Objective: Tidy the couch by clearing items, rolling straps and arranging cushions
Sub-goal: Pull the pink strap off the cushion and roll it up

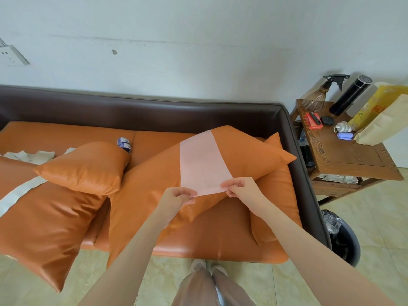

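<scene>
Head view, from the couch's left end to its right. A large orange cushion hangs over the front edge of the couch, its left part cut off by the frame; a white strap crosses it, and only a part of that strap shows. Behind it, white cloth lies crumpled on the seat, half hidden by the cushions. A smaller orange cushion rests on the big one, its far corner covering part of a small blue-and-white packet whose print is too small to read.

At mid-couch a long orange cushion lies slanted toward the right back corner, with a pale pink strap laid across it. The left hand pinches the strap's near left corner, and the right hand pinches its near right corner, both grips pressed on the strap's front edge. The far end of the strap goes over the cushion's top and out of sight. Another orange cushion lies beneath, against the right arm of the couch, mostly covered.

Right of the couch stands a wooden side worktop bearing a spray bottle, a black flask and a yellow bag cut by the frame edge. A black bin sits on the floor, partly hidden by the right forearm.
</scene>
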